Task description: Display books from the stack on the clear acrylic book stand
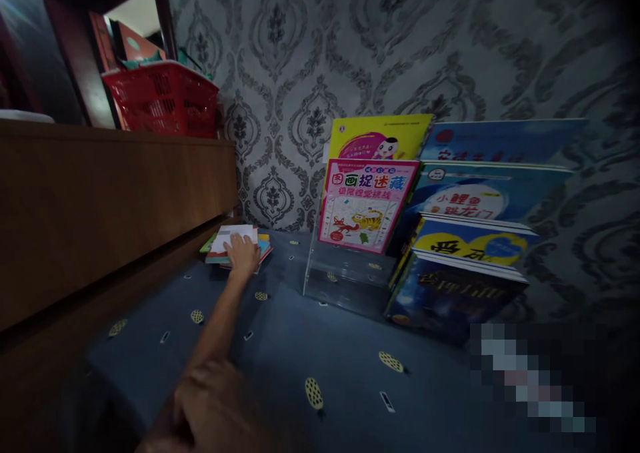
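Observation:
My left hand point(243, 256) reaches far out and lies on top of a small stack of books point(216, 256), its fingers spread over a white sheet or cover point(234, 231). The stack is uneven, with green, red, yellow and blue edges sticking out. Close to the camera, my right hand point(215, 406) overlaps the left forearm; it is dark and blurred, and its fingers are mostly hidden. A clear acrylic rack point(345, 279) stands to the right of the stack. In it, a pink picture book point(370, 206) sits in front of a yellow book point(383, 133).
Blue books, such as a carp storybook point(465, 196) and a dark book point(455, 299), stand in tiers at the right. A patterned grey-blue cloth point(280, 373) covers the surface. A wooden cabinet point(115, 206) bounds the left, topped by a red basket point(165, 99). Patterned wallpaper point(280, 93) rises behind.

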